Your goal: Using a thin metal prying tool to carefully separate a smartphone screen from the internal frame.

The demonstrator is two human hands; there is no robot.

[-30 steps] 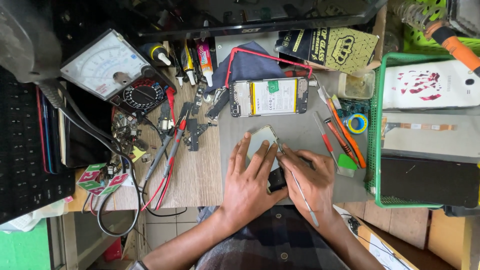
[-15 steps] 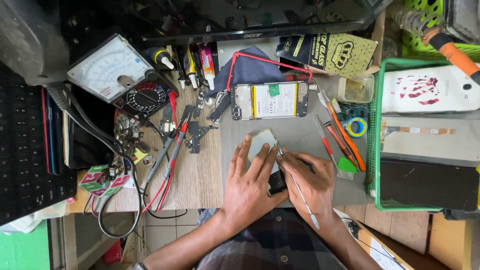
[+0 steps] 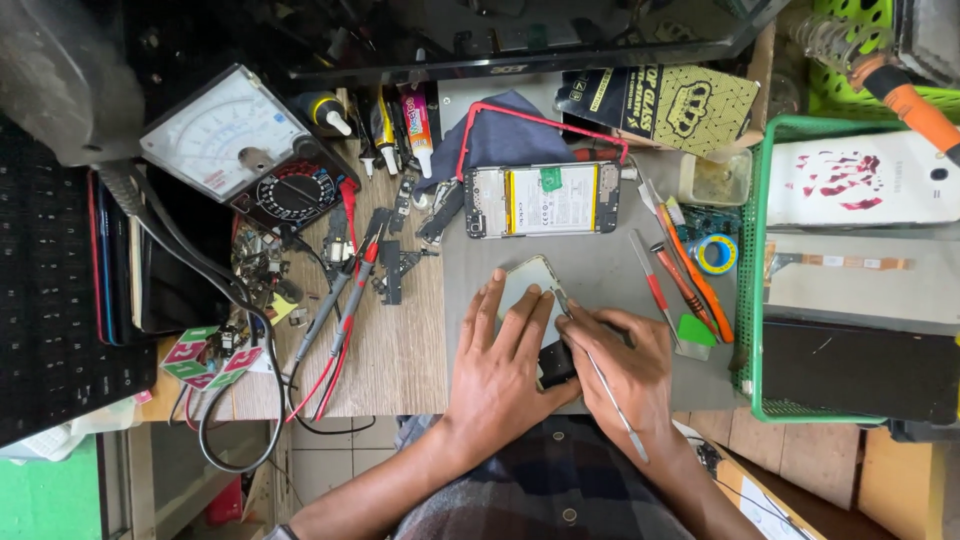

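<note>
My left hand (image 3: 508, 352) lies flat with fingers spread on a pale phone back cover (image 3: 530, 275) that rests on the grey work mat (image 3: 600, 260). My right hand (image 3: 622, 362) grips a thin metal pry tool (image 3: 600, 375), its tip touching the cover's right edge near the left fingertips. A dark piece (image 3: 553, 362) of the phone shows between the two hands. Above them lies an opened phone (image 3: 542, 200) with its battery and boards exposed.
An analog multimeter (image 3: 240, 150) with red and black probes (image 3: 345, 290) sits left. Glue tubes (image 3: 400, 125), small parts and screws litter the wooden bench. Orange and red tools (image 3: 690, 275) and a tape roll (image 3: 716, 254) lie right, beside a green basket (image 3: 752, 250) holding phones.
Both hands stay on the cover; the pry tool's tip has shifted only slightly along its edge. The view has drifted a little.
</note>
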